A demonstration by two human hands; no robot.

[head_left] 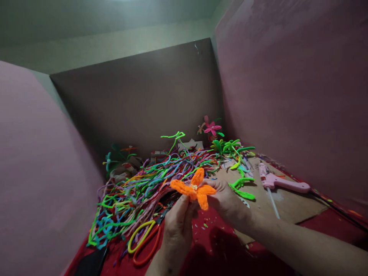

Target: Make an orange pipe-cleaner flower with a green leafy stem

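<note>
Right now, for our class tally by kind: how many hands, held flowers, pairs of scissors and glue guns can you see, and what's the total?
Left hand and right hand: 2
Orange flower, held: 1
Scissors: 1
Glue gun: 1
Total: 5

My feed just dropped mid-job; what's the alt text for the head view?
The left hand and right hand hold an orange pipe-cleaner flower with a pale center. Behind are tangled multicolored pipe cleaners; scissors with yellow and red handles lie at left, a pink glue gun on brown cardboard at right.
</note>
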